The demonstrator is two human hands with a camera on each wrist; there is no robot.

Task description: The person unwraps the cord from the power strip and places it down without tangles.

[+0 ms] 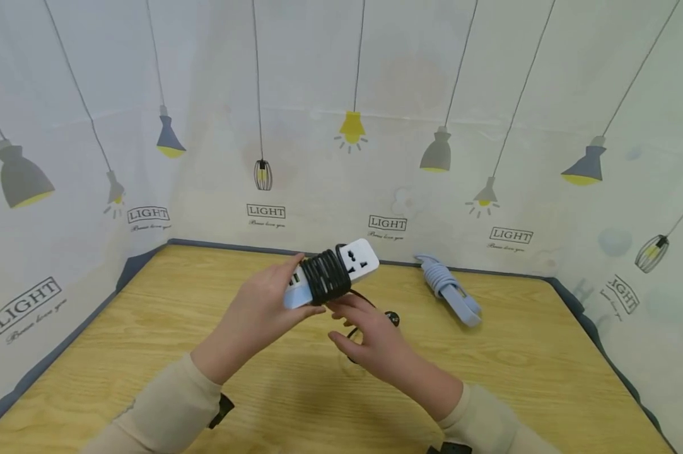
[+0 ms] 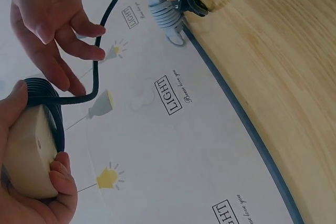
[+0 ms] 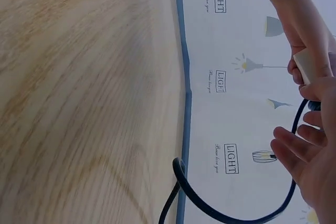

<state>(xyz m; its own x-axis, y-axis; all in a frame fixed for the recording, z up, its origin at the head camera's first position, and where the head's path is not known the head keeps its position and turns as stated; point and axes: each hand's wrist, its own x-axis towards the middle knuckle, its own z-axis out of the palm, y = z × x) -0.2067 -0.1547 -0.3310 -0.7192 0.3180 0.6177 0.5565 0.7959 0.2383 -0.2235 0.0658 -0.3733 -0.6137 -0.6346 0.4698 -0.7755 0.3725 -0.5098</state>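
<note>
My left hand (image 1: 262, 296) grips a white power strip (image 1: 361, 257) by its near end, raised above the table. Black cord (image 1: 326, 277) is wound in several turns around the strip's middle. Sockets show on its far end. Below and to the right, my right hand (image 1: 383, 343) has its fingers spread and loosely bent. In the left wrist view the loose cord (image 2: 96, 69) runs down along those fingertips to the coil; it appears to touch them without being gripped. The cord's black plug (image 2: 185, 1) dangles free, its metal pins visible.
A light blue power strip (image 1: 459, 304), its own cord wrapped round it, lies on the wooden table (image 1: 296, 403) at the back right. A whitish backdrop (image 1: 318, 75) printed with lamps stands around the table's back and sides, with a dark blue edge.
</note>
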